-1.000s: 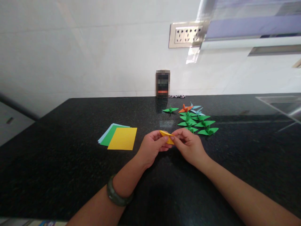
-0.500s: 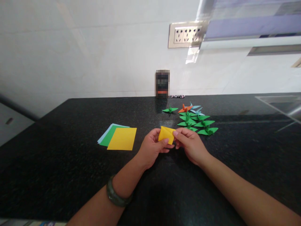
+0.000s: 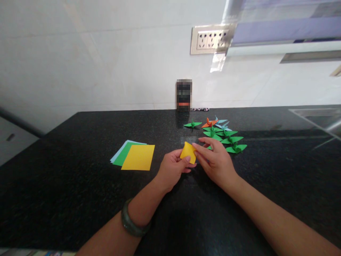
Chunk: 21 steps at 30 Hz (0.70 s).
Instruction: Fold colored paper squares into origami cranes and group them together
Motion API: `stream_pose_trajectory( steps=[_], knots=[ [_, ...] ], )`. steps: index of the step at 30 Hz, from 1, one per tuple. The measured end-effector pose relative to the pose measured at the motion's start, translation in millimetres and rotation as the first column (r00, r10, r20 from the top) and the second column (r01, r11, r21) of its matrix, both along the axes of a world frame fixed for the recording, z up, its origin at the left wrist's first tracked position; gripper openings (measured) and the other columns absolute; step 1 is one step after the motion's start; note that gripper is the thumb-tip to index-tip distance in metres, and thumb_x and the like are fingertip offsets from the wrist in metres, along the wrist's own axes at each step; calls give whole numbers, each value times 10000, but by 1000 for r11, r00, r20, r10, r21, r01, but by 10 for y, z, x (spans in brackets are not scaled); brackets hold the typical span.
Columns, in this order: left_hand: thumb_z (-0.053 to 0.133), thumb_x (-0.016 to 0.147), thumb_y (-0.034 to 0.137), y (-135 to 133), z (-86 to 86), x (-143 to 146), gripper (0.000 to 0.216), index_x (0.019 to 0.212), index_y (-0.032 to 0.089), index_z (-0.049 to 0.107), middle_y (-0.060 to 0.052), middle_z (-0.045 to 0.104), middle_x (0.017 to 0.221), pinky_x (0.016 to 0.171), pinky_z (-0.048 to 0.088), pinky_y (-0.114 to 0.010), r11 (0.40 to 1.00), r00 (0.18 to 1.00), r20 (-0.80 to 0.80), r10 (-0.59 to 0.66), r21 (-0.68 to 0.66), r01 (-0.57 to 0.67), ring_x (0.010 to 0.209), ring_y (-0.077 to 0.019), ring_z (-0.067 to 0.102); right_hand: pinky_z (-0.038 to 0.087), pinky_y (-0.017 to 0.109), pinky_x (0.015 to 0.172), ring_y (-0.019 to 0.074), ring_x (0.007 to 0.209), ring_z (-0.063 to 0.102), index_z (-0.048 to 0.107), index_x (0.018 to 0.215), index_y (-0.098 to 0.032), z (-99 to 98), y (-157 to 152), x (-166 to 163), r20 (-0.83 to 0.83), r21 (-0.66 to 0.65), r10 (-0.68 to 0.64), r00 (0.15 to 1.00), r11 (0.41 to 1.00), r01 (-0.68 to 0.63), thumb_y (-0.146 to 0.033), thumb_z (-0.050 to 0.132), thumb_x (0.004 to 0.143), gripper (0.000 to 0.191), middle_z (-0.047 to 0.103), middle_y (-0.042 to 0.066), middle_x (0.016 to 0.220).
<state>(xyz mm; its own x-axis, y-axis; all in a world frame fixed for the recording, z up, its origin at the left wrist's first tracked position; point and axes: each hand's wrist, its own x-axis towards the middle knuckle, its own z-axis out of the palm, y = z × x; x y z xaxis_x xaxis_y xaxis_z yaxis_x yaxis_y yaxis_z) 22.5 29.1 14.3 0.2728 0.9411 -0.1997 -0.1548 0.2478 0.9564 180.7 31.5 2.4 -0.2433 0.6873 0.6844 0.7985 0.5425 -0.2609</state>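
Between my hands, above the dark counter, is a small folded piece of yellow paper [image 3: 188, 150]. My left hand [image 3: 170, 169] grips its lower left side, with the thumb across the front and the other fingers behind. At the paper's right edge is my right hand [image 3: 217, 160], its thumb and index fingertips closed on the edge and the other fingers raised and bent. Just beyond that hand stand several green paper cranes [image 3: 228, 133], some partly covered by it. To the left lies a fanned stack of square sheets, a yellow sheet [image 3: 138, 157] over a green sheet [image 3: 119, 156] and light blue paper [image 3: 115, 154].
An orange paper crane [image 3: 209, 123] and light blue paper cranes [image 3: 223, 125] sit behind the green ones, with a lone green crane [image 3: 193, 124] to their left. A dark blurred box [image 3: 184, 94] leans by the wall. Sockets [image 3: 212, 39] are above.
My right hand has shifted its grip and lifted its other fingers, covering more of the cranes. The yellow paper's loose front flap now lies flatter, and the paper has turned slightly.
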Motion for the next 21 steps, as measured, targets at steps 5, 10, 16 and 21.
stream_pose_trajectory(
  steps=[5, 10, 16, 21],
  knots=[
    [639, 697, 247, 2, 10, 2, 270, 944, 138, 622, -41, 670, 799, 526, 476, -187, 1000, 1000, -4, -10, -4, 10, 662, -139, 658, 493, 359, 721, 233, 948, 524, 676, 978, -211, 45, -33, -4, 36, 31, 2, 999, 1000, -3, -202, 505, 827, 228, 568, 131, 1058],
    [628, 709, 228, 2, -4, 0, 278, 971, 135, 621, -42, 671, 808, 538, 483, -181, 999, 999, -36, -22, 27, 23, 681, -127, 645, 484, 347, 711, 222, 928, 525, 678, 872, -210, 54, -50, -15, -4, 28, 24, 1000, 999, -24, -192, 523, 807, 169, 563, 113, 1009],
    [604, 700, 147, 15, -17, -14, 287, 985, 153, 642, -37, 674, 830, 551, 482, -166, 991, 992, -59, -113, 65, 117, 738, -128, 636, 488, 311, 652, 201, 882, 551, 609, 850, -194, 13, 22, -23, -317, -276, 72, 946, 947, -165, -215, 553, 773, 98, 565, 85, 940],
    [581, 676, 108, 53, -18, -59, 273, 940, 136, 643, -59, 680, 840, 604, 506, -210, 983, 976, 183, -118, -117, 140, 725, -145, 653, 472, 312, 736, 169, 858, 548, 573, 750, -197, -9, 52, -25, -503, -313, 160, 849, 883, -351, -218, 569, 779, 36, 552, 49, 877]
  ],
)
